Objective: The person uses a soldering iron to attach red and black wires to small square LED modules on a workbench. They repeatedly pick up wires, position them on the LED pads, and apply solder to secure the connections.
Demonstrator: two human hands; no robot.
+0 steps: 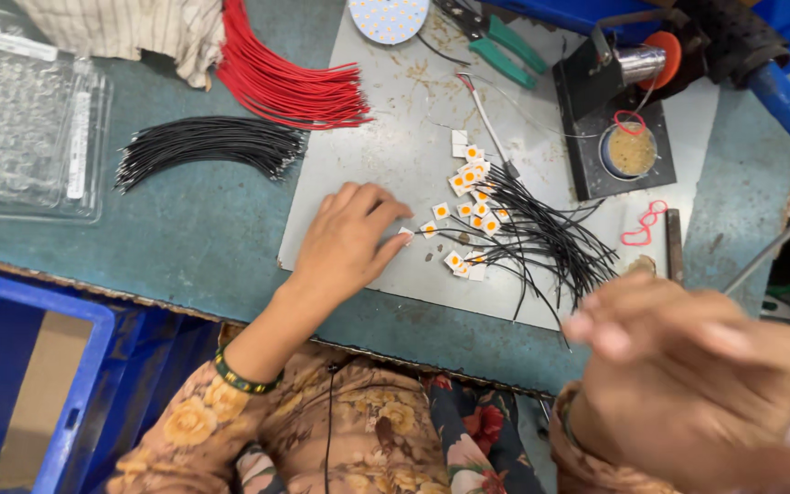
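A clear plastic tray [25, 119] is lying far to the left of the left hand, on the green surface [185, 238]. Beyond the left hand, a bundle of black wires [208, 146] and a bundle of red wires [285, 87] are resting, well apart from its fingers. The left hand [349, 240] is lying palm down on the grey metal plate [386, 137], its fingers bent and half open, and its fingertips are touching a small white chip with orange centre [407, 234]. Just to the right of this hand, more small white and orange chips [470, 197] with thin black leads [546, 240] are spreading in a loose heap. Beyond the heap, green-handled pliers [505, 46] and a black soldering stand [619, 137] with a round tin are standing. The right hand [688, 375] is hanging near the camera, to the right of the heap and above the surface edge. It is blurred, with the fingers drawn together; I cannot tell if it is gripping anything.
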